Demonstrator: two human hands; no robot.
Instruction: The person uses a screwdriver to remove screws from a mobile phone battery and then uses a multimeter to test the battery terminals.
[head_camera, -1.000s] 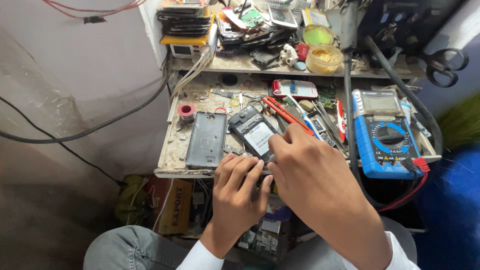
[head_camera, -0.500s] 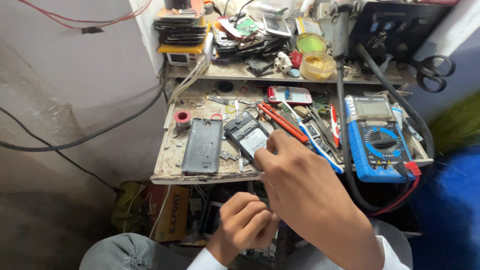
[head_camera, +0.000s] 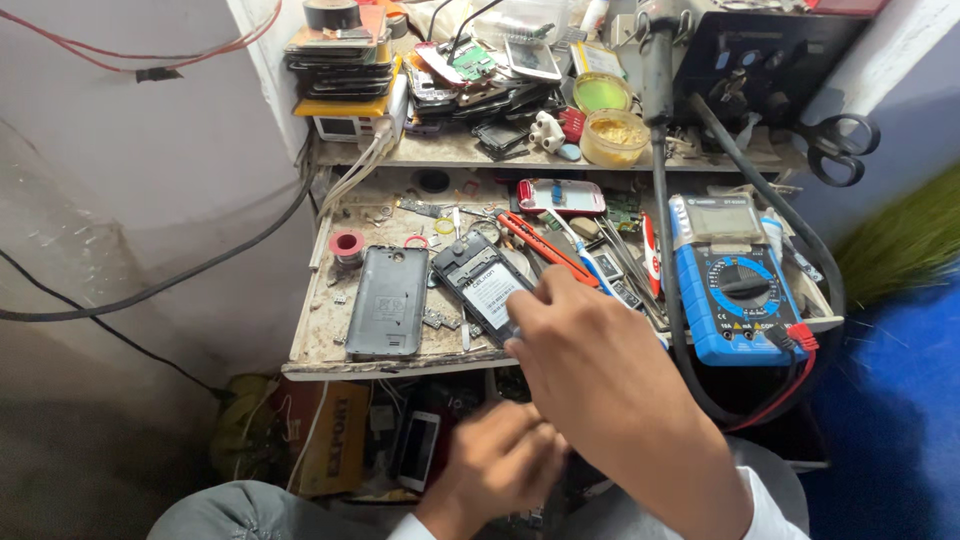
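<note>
Opened phone (head_camera: 482, 288) lies back-up on the cluttered bench (head_camera: 320, 345), under the right hand's fingertips.
The right hand (head_camera: 600, 375) rests loosely curled on the phone; the left hand (head_camera: 497, 463) hangs blurred below the bench edge, grip unclear. A grey back cover (head_camera: 388, 302) lies beside; on the shelf, a round tub (head_camera: 614, 137) holds yellowish paste.

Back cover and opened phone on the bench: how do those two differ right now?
The dark back cover lies apart from both hands, untouched; the opened phone sits under the right hand, whose fingertips reach it. The back cover shows a plain dark surface; the opened phone shows a white-labelled battery. The back cover lies nearly square to the bench edge; the opened phone lies slanted. Both lie flat on the workbench.
</note>
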